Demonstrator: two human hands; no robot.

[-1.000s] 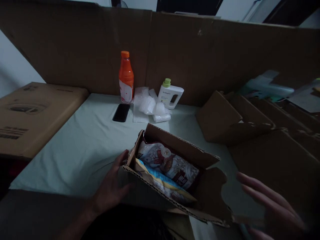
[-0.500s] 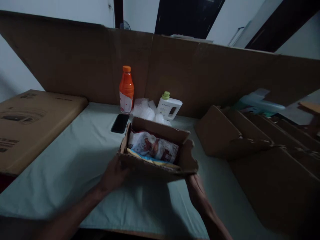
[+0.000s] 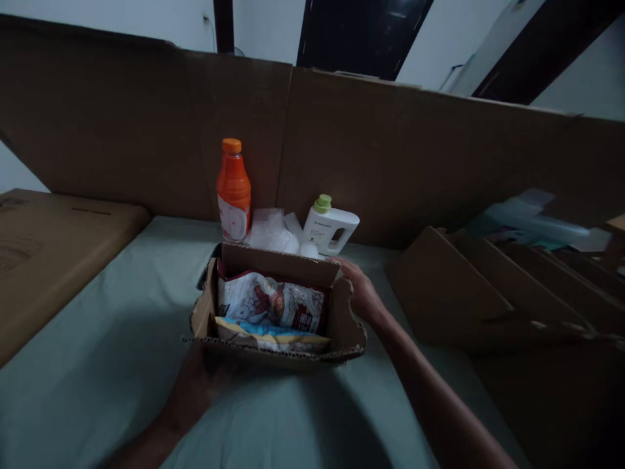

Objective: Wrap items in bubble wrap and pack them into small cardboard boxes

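An open cardboard box [image 3: 273, 358] is tilted toward me in the middle of the view. Inside it lie a white and dark red printed packet [image 3: 273, 303] and, in front, a blue and yellow packet [image 3: 268, 329]. At the box's front left corner my left hand [image 3: 198, 384] grips from below, its fingers mostly hidden under the cardboard. My right hand [image 3: 359, 290] holds the right side near the back corner, fingertips showing beside the rear wall. Behind the box, bubble wrap [image 3: 273, 231] and a dark phone [image 3: 201, 279] are partly covered.
On the pale green cloth [image 3: 122, 312], an orange bottle [image 3: 233, 192] and a white jug with a green cap [image 3: 327, 228] stand at the back. A flat carton [image 3: 63, 260] lies left. Cardboard dividers [image 3: 449, 286] fill the right; a cardboard wall [image 3: 366, 143] runs behind.
The box has shifted left and nearer in view, now covering most of the phone. My right hand has gone from the front right corner to the right rear side. The view has shifted slightly.
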